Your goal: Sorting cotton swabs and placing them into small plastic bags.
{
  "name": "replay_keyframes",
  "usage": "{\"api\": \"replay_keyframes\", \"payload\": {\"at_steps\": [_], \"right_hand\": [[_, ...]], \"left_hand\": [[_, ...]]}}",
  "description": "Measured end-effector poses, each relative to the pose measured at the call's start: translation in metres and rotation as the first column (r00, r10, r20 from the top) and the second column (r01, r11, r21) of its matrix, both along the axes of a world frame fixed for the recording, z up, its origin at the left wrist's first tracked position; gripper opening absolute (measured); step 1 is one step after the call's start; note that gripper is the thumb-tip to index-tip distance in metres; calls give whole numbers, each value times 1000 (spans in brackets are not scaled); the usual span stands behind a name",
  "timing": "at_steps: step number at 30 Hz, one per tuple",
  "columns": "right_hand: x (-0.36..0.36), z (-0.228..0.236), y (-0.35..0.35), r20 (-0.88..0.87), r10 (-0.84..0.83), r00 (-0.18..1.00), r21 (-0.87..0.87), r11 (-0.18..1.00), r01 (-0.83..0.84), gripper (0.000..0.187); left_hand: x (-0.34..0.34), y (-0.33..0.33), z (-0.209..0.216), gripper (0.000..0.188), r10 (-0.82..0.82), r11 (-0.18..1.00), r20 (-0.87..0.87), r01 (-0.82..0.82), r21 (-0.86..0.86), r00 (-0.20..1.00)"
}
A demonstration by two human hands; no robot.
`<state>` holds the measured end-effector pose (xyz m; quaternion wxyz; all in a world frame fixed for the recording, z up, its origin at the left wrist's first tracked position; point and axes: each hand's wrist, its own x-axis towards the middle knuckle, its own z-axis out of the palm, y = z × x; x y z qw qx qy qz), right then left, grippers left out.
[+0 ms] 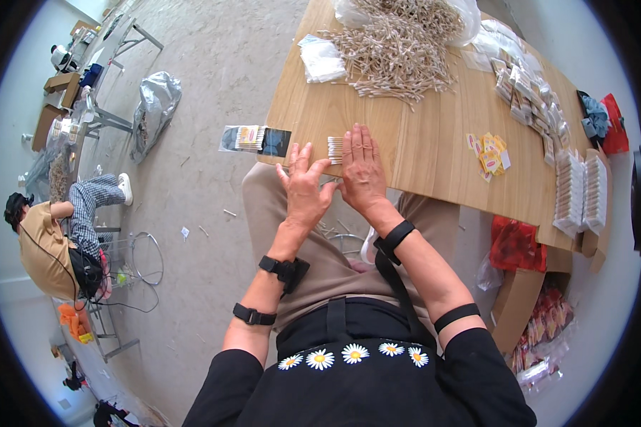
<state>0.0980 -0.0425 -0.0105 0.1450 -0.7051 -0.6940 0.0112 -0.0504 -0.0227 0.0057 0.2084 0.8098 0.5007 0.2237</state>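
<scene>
A short row of cotton swabs [335,150] lies side by side at the near left edge of the wooden table. Against its right side rests my right hand [363,167], flat with its fingers stretched out. My left hand [306,186] is at the table edge, fingers spread, just left of and below the row; both thumbs come close together. Left of my left hand, a clear bag [230,138] with a yellow-and-white card and a row of swabs reaches out past the table edge. A dark patch [274,142] lies beside it.
A big heap of loose swabs [399,57] covers the far table, with clear bags [322,60] beside it. Small yellow cards [491,155] lie to the right. Packed swab bundles [580,192] line the right edge. A cardboard box [518,306] stands below. Another person [53,249] sits at left.
</scene>
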Motion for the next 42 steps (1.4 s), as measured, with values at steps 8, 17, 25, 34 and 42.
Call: {"api": "replay_keyframes", "payload": {"at_steps": [8, 17, 25, 34, 42], "right_hand": [[0, -2, 0, -29, 10, 1000, 21, 1000, -9, 101], [1, -2, 1, 18, 8, 1000, 7, 1000, -8, 106], [1, 1, 0, 13, 1, 1000, -13, 1000, -1, 102], [0, -6, 1, 16, 4, 1000, 33, 999, -5, 104], [1, -6, 1, 19, 7, 1000, 35, 999, -7, 103]], "left_hand": [[0, 4, -1, 45, 7, 1000, 1, -7, 9, 1000], [4, 11, 2, 41, 11, 999, -33, -10, 40, 999], [4, 9, 6, 39, 1, 1000, -66, 0, 22, 998], [11, 18, 4, 33, 19, 999, -59, -17, 37, 998], [9, 18, 2, 32, 9, 999, -62, -6, 40, 998]]}}
